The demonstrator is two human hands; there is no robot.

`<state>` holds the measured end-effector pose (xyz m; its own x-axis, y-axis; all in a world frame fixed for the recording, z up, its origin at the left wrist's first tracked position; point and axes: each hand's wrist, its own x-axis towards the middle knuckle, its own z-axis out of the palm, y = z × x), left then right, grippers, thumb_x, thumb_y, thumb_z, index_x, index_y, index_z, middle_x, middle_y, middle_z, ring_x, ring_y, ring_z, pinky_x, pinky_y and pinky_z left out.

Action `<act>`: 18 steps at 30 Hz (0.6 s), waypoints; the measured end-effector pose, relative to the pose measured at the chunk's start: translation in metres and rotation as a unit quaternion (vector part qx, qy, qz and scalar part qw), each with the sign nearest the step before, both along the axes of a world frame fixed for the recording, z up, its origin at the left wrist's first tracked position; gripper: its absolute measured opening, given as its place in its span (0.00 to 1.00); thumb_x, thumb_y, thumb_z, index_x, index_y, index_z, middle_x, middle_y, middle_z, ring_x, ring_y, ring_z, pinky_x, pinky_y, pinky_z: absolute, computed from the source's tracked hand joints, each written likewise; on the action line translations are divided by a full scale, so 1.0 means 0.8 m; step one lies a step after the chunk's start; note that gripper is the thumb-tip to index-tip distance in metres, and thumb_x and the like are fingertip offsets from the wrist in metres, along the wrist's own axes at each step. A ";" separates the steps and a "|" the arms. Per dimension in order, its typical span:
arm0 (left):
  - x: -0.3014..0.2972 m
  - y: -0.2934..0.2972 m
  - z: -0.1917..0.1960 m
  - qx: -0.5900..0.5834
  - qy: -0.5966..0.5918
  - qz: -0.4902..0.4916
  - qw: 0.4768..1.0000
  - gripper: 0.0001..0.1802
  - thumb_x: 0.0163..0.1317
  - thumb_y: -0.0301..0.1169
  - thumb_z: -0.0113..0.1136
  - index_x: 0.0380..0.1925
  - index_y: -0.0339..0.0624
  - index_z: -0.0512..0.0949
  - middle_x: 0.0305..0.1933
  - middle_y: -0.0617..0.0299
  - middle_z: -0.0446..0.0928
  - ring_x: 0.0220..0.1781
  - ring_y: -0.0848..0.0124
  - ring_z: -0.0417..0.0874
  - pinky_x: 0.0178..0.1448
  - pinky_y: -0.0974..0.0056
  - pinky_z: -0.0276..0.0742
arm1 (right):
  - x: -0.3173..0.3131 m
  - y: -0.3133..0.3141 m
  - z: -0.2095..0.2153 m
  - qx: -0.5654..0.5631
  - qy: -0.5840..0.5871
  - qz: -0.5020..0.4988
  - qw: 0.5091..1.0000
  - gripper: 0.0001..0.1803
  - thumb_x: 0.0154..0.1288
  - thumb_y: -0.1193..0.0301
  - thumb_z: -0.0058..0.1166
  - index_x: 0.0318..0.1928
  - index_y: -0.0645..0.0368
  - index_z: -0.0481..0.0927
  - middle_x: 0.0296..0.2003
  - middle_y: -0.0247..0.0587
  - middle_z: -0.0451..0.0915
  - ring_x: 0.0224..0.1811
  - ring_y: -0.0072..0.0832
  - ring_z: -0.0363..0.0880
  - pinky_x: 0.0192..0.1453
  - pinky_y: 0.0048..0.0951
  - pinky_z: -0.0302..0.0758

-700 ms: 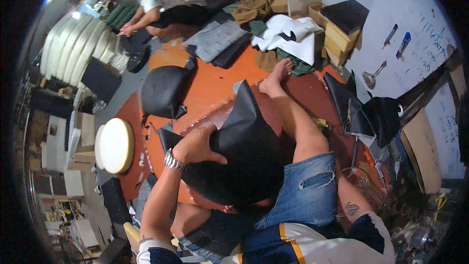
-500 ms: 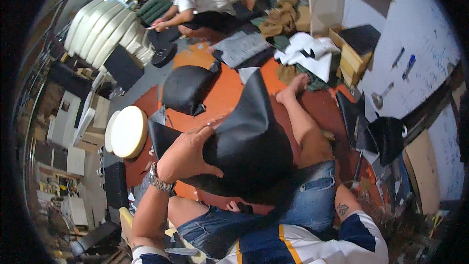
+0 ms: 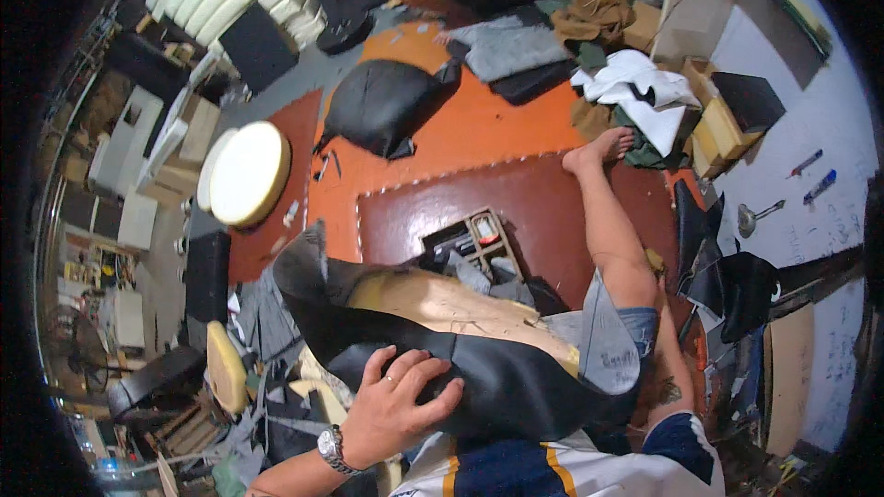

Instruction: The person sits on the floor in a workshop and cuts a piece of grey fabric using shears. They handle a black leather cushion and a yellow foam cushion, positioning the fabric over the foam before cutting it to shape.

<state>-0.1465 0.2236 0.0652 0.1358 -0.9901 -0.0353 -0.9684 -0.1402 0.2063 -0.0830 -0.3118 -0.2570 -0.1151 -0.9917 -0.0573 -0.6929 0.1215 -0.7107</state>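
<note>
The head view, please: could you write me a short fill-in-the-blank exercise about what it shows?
1. The left hand lies spread on a seat cover whose colour is ____.
2. On that hand's wrist sits a ____.
3. The round cushion on the floor is coloured ____.
4. The foot stretched out on the mat is ____, without a shoe.

Missing words: black; watch; cream; bare

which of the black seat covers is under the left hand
The black seat cover on the lap, with tan foam showing; the left hand rests flat on it. The other black seat lies on the orange mat.
</note>
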 end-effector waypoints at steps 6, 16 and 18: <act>-0.034 0.037 -0.022 -0.010 -0.002 0.064 0.998 0.24 0.52 0.35 0.65 0.52 0.66 0.79 0.58 0.66 0.79 0.62 0.60 0.78 0.75 0.34 0.53 | -0.302 0.053 0.113 0.023 0.093 0.201 0.975 0.48 0.60 0.56 0.69 0.72 0.65 0.59 0.61 0.53 0.65 0.54 0.38 0.63 0.60 0.41 0.64; -0.032 0.033 -0.022 -0.002 0.020 0.058 0.998 0.30 0.44 0.37 0.72 0.52 0.67 0.80 0.60 0.66 0.77 0.64 0.59 0.76 0.75 0.35 0.52 | -0.297 0.160 0.390 -0.089 -0.089 0.735 0.666 0.40 0.64 0.48 0.64 0.70 0.48 0.62 0.60 0.48 0.78 0.55 0.44 0.83 0.60 0.50 0.79; -0.033 0.034 -0.019 0.006 0.053 0.069 0.996 0.33 0.41 0.38 0.74 0.53 0.69 0.80 0.61 0.66 0.77 0.65 0.59 0.76 0.75 0.36 0.52 | -0.248 0.194 0.387 -0.083 -0.107 0.805 0.578 0.29 0.66 0.50 0.63 0.58 0.52 0.70 0.49 0.45 0.80 0.49 0.39 0.84 0.52 0.46 0.80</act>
<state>-0.1728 0.2511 0.0498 0.2662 -0.9615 -0.0689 -0.9127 -0.2744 0.3028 -0.2817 -0.1562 0.0524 0.9562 0.2026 0.2115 0.2927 -0.6399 -0.7105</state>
